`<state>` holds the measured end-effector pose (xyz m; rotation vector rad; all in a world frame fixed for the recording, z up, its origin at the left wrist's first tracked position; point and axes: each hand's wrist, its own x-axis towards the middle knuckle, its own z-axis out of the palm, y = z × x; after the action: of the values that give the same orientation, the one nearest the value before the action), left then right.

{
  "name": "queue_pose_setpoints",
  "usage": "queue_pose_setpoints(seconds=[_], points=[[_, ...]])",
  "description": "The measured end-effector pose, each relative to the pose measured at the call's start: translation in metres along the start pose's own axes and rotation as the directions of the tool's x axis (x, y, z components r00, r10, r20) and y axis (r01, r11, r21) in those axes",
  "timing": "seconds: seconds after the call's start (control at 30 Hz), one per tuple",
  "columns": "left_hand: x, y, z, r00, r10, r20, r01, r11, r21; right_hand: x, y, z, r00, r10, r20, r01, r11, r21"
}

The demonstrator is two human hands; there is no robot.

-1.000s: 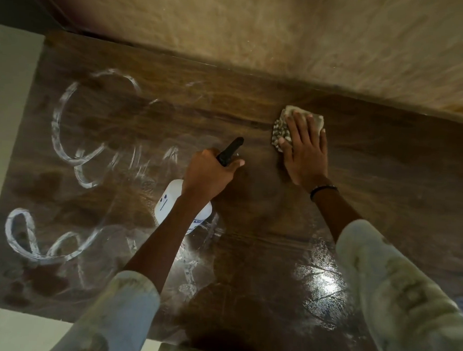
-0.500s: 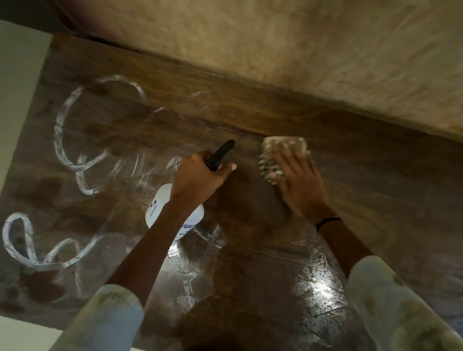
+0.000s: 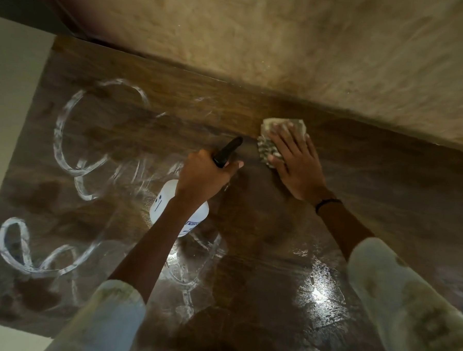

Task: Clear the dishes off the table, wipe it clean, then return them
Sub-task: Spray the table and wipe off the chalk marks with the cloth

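The right grip (image 3: 296, 165) presses a folded cloth (image 3: 269, 139) flat-fingered on the wooden worktop (image 3: 385, 183) near the wall, the unwiped white foam streaks (image 3: 66, 129) lie well to its left, beyond the left grip (image 3: 202, 173) clenched on the spray bottle (image 3: 169, 207).

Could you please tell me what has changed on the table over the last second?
The right hand has slid the cloth toward the person and back toward the wall. The left hand still grips the spray bottle; the white streaks remain unwiped.
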<state>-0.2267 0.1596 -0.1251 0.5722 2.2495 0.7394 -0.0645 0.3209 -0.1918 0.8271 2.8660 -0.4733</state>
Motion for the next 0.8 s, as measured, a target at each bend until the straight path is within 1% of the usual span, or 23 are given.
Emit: queue_pose_setpoints(seconds=[0.03,0.13,0.23,0.3,0.37,0.47,0.53,0.63,0.7,0.8], points=[[0.0,0.0,-0.001,1.0,-0.001,0.007,0.001,1.0,-0.008,-0.012,0.013,-0.002,0.999,0.035,-0.013,-0.035,0.999,0.02],[0.001,0.001,-0.005,1.0,-0.005,0.015,0.006,1.0,-0.03,-0.022,0.04,-0.011,0.973,0.216,-0.083,-0.21,0.975,0.076],[0.002,-0.002,-0.011,1.0,0.006,-0.007,-0.006,1.0,-0.01,0.009,0.028,-0.012,0.911,0.394,-0.118,-0.381,0.917,0.121],[0.004,-0.006,-0.015,1.0,-0.013,-0.026,0.013,1.0,-0.012,0.036,0.008,-0.01,0.899,0.425,-0.109,-0.412,0.903,0.126],[0.006,-0.01,-0.019,0.999,-0.014,-0.041,0.013,1.0,-0.02,0.057,-0.012,-0.006,0.925,0.367,-0.095,-0.358,0.928,0.1],[0.008,-0.012,-0.025,0.999,-0.007,-0.05,0.008,1.0,0.017,0.066,-0.038,0.0,0.972,0.223,-0.076,-0.218,0.973,0.07],[0.009,-0.013,-0.027,0.999,-0.02,-0.041,0.022,0.999,0.035,0.052,-0.046,0.005,0.994,0.096,-0.051,-0.094,0.995,0.04],[0.01,-0.015,-0.03,0.998,-0.036,-0.046,0.038,0.998,0.044,0.023,-0.037,0.009,0.998,-0.069,-0.006,0.068,0.996,-0.05],[0.009,-0.015,-0.031,0.998,-0.043,-0.054,0.046,0.998,0.046,0.013,-0.029,0.009,0.995,-0.101,0.004,0.101,0.992,-0.071],[0.009,-0.015,-0.032,0.997,-0.061,-0.057,0.064,0.996,0.055,0.012,-0.031,0.009,0.997,-0.073,-0.002,0.073,0.996,-0.056]])
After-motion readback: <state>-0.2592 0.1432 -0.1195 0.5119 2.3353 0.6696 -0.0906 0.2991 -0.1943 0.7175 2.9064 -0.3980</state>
